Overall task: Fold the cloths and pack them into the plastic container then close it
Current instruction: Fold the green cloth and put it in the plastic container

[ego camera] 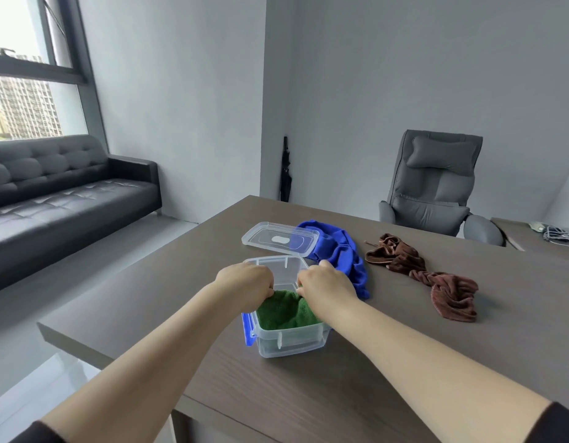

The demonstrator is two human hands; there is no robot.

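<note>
Both hands, left (245,282) and right (324,287), grip one green cloth (283,314) inside the single open plastic container (289,342), its one lid (280,239) and two loose cloths lying on the table (340,378).

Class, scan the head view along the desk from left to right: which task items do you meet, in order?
Plastic container with green cloth inside → blue cloth → brown cloth. The lid overlaps container and blue cloth, so it is left out.
</note>
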